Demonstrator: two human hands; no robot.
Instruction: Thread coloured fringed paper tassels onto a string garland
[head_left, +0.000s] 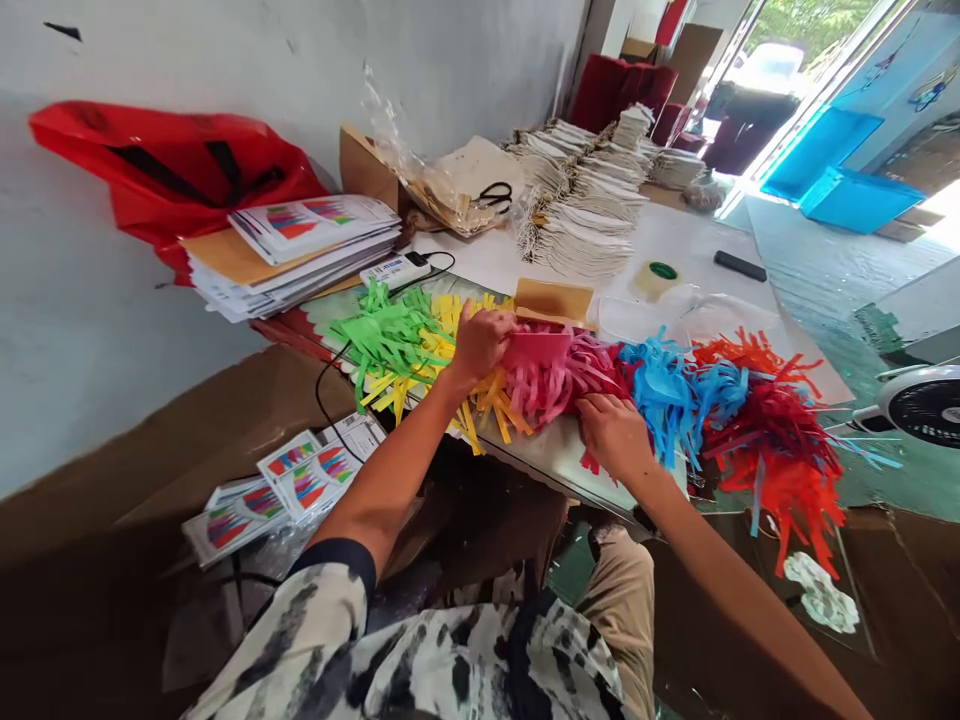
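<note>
Fringed paper tassels lie in a row along the table edge: green (386, 335), yellow (450, 375), pink (559, 375), blue (671, 385) and red-orange (780, 440). My left hand (480, 340) is closed, pinching the top of the pink fringe where it meets the yellow one. My right hand (615, 432) rests on the lower pink strips next to the blue bunch, fingers curled into them. A brown card piece (553, 298) sits just behind the pink fringe.
Stacks of printed sheets (300, 250) and a red bag (172, 170) lie at the left. White tagged bundles (585, 200), scissors (495, 193), a tape roll (658, 275) and a black remote (739, 265) sit further back. A fan (926, 405) stands at the right. More printed packets (285, 485) lie lower left.
</note>
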